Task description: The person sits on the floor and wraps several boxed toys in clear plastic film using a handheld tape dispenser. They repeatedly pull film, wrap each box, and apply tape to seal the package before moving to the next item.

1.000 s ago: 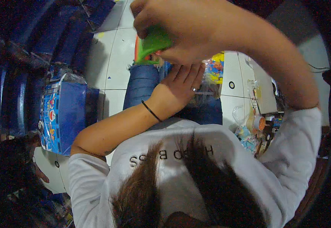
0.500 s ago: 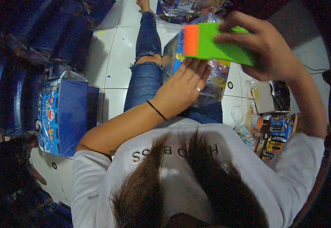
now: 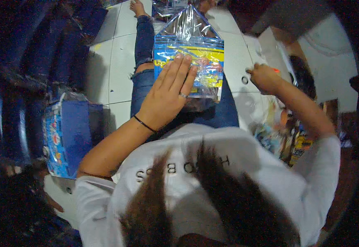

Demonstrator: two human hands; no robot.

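Observation:
Flat on a blue-and-yellow printed package lies my left hand, its fingers straight and close together. The package rests on my lap under shiny clear plastic wrap, which rises to a point at its far end. My right hand is out to the right above the floor, well apart from the package, with its fingers curled. A small orange patch shows just behind it. Whatever the right fingers hold, if anything, is hidden. The green part of the earlier block is out of sight.
At my left stands a blue box with a printed side. Loose small packages and plastic bits lie at the right on the white tiled floor. My outstretched leg is left of the package. Another person's hand shows at lower left.
My right hand has swung down and right, away from the package, taking the green-and-orange block out of view. My left hand has shifted left and now lies flat on the package.

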